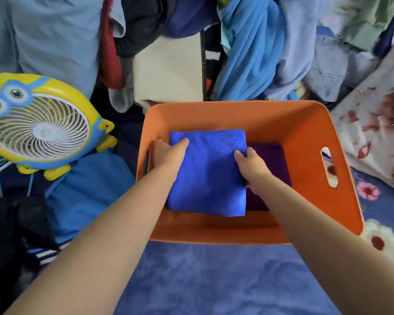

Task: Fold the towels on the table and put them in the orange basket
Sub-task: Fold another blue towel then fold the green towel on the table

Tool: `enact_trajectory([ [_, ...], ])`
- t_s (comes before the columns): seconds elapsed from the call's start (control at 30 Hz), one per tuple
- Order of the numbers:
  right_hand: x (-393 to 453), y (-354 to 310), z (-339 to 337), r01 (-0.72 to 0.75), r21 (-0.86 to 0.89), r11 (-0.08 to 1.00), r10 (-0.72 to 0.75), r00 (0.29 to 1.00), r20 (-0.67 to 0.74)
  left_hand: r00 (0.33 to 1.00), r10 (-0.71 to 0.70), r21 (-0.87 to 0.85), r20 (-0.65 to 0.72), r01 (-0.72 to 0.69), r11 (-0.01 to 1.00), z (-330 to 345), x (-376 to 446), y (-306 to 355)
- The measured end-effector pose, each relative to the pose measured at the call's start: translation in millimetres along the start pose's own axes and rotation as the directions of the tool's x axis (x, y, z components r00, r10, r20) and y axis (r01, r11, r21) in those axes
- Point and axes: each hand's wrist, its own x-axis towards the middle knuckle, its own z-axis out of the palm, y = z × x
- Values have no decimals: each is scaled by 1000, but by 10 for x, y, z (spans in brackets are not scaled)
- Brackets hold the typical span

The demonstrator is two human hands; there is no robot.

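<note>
Step in hand: placing; a folded blue towel point(207, 176) is being set into the orange basket point(305, 133).
Blue towel: folded to a neat rectangle, inside the basket toward its left side, lying partly over a folded purple towel point(271, 160) already there.
Left hand point(168, 153): grips the towel's left edge; thumb lies on top, the fingers go under the fold and are hidden.
Right hand point(251, 165): grips the towel's right edge; fingers point(239, 154) curled over the top face, holding the cloth.
Basket: stands on a blue floral cloth point(214, 280) that covers the surface; whether a tabletop lies beneath cannot be told.
Surroundings: yellow-and-blue cartoon fan point(41, 126) to the left, piled clothes point(255, 53) behind, floral pillow point(373, 133) to the right.
Progress, as judged: two towels in the basket; no unfolded towel can be made out with certainty.
Next move calls for: releasing both edges evenly so the fold holds, then lifting the hands clear of the basket walls without dragging the towel.
Risk: an uneven release could let the upper layer slide off the purple towel.
</note>
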Motion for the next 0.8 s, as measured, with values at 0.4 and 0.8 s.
enact_trajectory([
  [0.4, 453, 184, 359, 53, -8, 999, -52, 996, 69, 929, 360, 316, -80, -319, 894, 313, 378, -428],
  [0.8, 393, 234, 399, 36, -47, 998, -34, 998, 45, 998, 63, 330, -4, -58, 942, 289, 306, -484],
])
